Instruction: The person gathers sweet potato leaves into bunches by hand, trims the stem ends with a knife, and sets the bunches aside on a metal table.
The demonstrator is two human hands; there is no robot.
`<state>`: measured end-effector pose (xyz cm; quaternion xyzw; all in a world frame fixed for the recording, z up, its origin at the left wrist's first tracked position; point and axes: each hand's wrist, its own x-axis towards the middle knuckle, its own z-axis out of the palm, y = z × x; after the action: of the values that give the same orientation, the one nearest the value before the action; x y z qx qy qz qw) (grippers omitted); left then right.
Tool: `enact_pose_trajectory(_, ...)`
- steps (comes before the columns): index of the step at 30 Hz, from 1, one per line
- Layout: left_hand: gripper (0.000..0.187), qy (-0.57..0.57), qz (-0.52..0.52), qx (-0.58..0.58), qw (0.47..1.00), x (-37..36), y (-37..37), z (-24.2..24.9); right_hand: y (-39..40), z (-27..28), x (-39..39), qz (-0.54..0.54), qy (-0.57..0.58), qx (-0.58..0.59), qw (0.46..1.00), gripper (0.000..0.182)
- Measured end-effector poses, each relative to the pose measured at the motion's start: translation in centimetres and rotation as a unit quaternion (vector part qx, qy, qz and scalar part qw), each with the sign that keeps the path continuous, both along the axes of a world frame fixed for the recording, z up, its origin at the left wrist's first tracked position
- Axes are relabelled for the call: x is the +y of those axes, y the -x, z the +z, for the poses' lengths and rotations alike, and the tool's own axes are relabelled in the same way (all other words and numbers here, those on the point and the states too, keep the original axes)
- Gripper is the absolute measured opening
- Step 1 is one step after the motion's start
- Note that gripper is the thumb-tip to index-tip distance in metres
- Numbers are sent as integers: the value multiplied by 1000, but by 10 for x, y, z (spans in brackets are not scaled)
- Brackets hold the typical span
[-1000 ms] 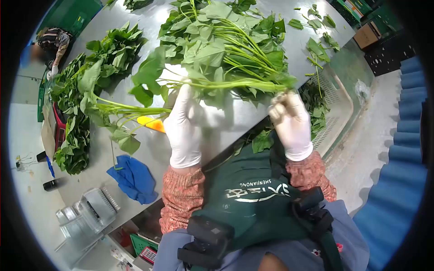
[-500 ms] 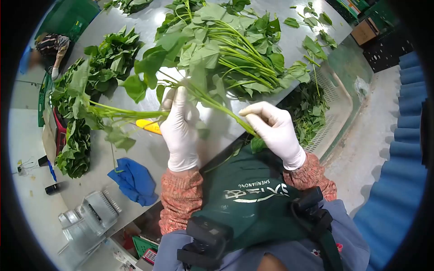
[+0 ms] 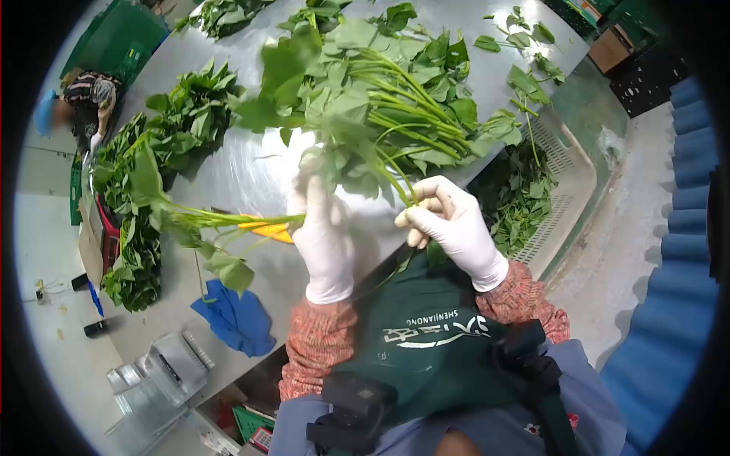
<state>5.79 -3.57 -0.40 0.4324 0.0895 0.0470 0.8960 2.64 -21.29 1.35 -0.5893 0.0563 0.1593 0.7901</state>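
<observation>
My left hand (image 3: 323, 239), in a white glove, is closed round a bunch of leafy stems (image 3: 228, 219) that stick out to the left; its fingertips are blurred. Pinched between the fingers of my right hand (image 3: 449, 220), also gloved, are the lower ends of some green stems (image 3: 401, 182), whose leaves reach up toward the pile. A large pile of leafy greens (image 3: 411, 99) lies on the metal table (image 3: 236, 171) just beyond both hands. Beside my left hand, a yellow-orange object (image 3: 268, 229) rests on the table under the held stems.
More leafy bunches (image 3: 137, 251) line the table's left side. A blue cloth (image 3: 234, 318) and clear plastic containers (image 3: 163, 372) lie at lower left. A pale crate (image 3: 566, 220) with greens stands at right. Another person (image 3: 90, 95) is at upper left.
My left hand has moved slightly right and down. The stems in my right hand now point more steeply up, away from my left hand. The other person's head shows more.
</observation>
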Motion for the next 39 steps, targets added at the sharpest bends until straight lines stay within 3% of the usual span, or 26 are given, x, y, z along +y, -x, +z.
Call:
enact_pose_trajectory(3,29,-30,-77,74,994,-13,16,3,-4,3,9,5,14,-28,999,19)
enact_pose_trajectory(5,28,-64,-196,60,977,-15,23,4,-5,-1,8,33,28,-48,998,15)
enact_pose_trajectory(7,28,-61,-171,31,983,-20,26,11,-6,-10,6,49,17,-107,993,14)
enact_pose_trajectory(8,28,-72,-174,42,981,-16,25,5,-2,-8,3,65,-19,-64,996,13)
enact_pose_trajectory(9,28,-83,-178,52,979,-12,24,-1,1,-13,0,76,44,-94,992,13)
enact_pose_trajectory(12,24,-140,-244,-16,959,-5,21,-16,3,-21,-2,78,71,-114,988,12)
enact_pose_trajectory(14,19,-128,-212,27,968,-7,21,-11,2,-25,-8,93,143,-172,970,12)
enact_pose_trajectory(17,15,-175,-135,94,971,0,14,11,-4,-20,-22,-70,-36,-242,967,21)
enact_pose_trajectory(19,15,-151,-17,95,984,4,8,28,-19,-12,-49,-201,-297,-134,924,42)
enact_pose_trajectory(20,18,-94,-34,29,995,14,3,26,-24,-7,-61,-197,-256,-148,935,51)
enact_pose_trajectory(21,18,-112,-7,-2,994,12,3,27,-31,-3,-71,-194,-216,-164,943,60)
enact_pose_trajectory(22,17,-98,-32,2,995,11,3,28,-38,-3,-76,-167,-139,-183,959,53)
enact_pose_trajectory(24,15,-48,-78,3,996,11,7,24,-56,-1,-71,-133,165,-240,947,42)
enact_pose_trajectory(25,15,-10,-98,-1,995,8,7,22,-65,-1,-66,-111,313,-259,907,37)
enact_pose_trajectory(27,12,7,-107,-6,994,6,11,26,-87,-5,-59,-121,559,-329,751,22)
enact_pose_trajectory(28,12,20,-107,-13,994,10,11,24,-96,-13,-58,-123,593,-357,711,15)
enact_pose_trajectory(32,17,14,-51,-36,998,22,14,17,-99,-8,-53,-177,525,-375,743,8)
enact_pose_trajectory(34,20,19,-39,-20,999,22,16,13,-90,4,-47,-203,437,-358,800,8)
enact_pose_trajectory(36,19,45,-71,-3,996,13,15,17,-79,6,-42,-239,336,-322,853,11)
enact_pose_trajectory(39,20,49,-92,10,995,3,14,16,-59,19,-31,-257,254,-310,880,11)
